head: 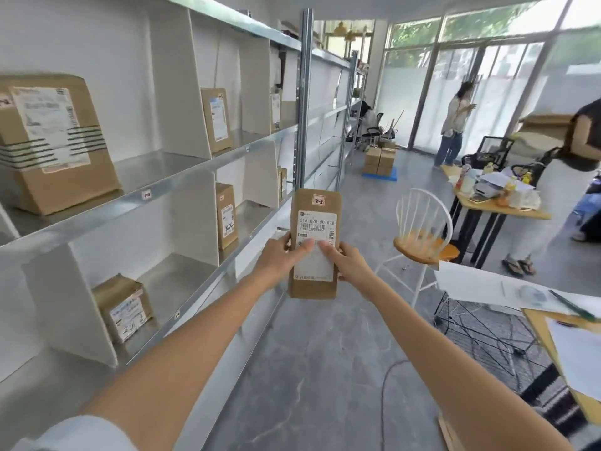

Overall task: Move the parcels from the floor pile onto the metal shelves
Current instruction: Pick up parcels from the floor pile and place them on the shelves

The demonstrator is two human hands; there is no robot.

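Observation:
I hold a tall brown cardboard parcel point(314, 203) upright in front of me, its white shipping label and a small "2-2" sticker facing me. My left hand point(279, 255) grips its left side and my right hand point(346, 260) grips its right side, both thumbs on the label. The metal shelves point(182, 187) run along my left, split by white dividers. Other parcels stand in the bays: a large box point(61, 144) on the upper shelf, a slim one point(216, 120) further along, one point(226, 216) on the middle shelf and one point(125, 305) lower down.
A white chair with an orange seat point(422, 236) stands in the aisle just right of the parcel. Behind it is a cluttered wooden table point(497, 206), with two people nearby. A wire rack point(487, 333) and papers lie at my right. Stacked boxes point(380, 161) sit far down the aisle.

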